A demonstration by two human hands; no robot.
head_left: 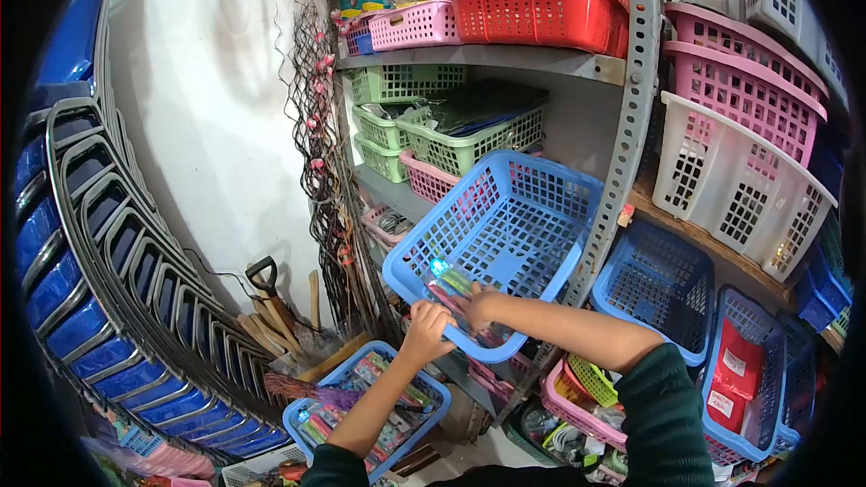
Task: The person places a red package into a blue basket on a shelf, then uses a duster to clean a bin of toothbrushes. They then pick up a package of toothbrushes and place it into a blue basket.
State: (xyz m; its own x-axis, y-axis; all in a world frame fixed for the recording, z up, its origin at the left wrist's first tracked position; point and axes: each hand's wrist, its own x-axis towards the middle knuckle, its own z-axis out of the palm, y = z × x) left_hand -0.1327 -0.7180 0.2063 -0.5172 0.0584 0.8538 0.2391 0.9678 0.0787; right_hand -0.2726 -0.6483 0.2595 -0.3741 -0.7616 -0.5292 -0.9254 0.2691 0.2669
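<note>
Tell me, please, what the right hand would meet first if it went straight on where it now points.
The right hand would probably meet the colourful packets just ahead of it, inside the raised blue basket; exact depth is unclear.

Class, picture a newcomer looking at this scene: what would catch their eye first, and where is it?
Probably the large blue basket near the middle, with the left hand at its near rim and the right hand reaching in among colourful packets. Next might come the tall stack of blue chairs curving along the left side, then the bright red baskets on the shelf at the top.
</note>
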